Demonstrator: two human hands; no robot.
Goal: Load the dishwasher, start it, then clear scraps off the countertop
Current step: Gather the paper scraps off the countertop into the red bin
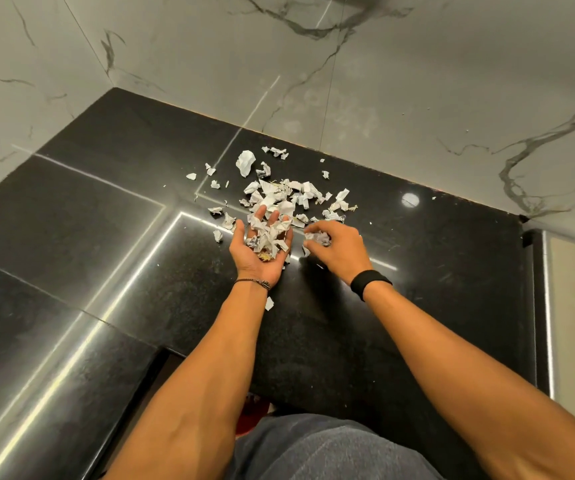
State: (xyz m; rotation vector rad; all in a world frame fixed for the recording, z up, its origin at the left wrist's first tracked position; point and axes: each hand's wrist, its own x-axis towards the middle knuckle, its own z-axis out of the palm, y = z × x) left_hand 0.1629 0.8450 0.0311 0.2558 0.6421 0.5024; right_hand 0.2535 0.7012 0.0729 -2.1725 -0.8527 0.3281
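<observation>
Head view: two hands work over one black polished countertop (106,202). The left hand (244,252), one thin bracelet (253,281) at its wrist, lies palm up, fingers loosely spread, cupping a heap of paper scraps (268,233). Dozens more, too many to count, litter the counter toward its back edge; one lies alone beside the left wrist. The right hand (343,245), one black band (369,282) on its wrist, curls its fingers around a few scraps. Two grey-veined marble walls (383,81) meet at the back left corner.
</observation>
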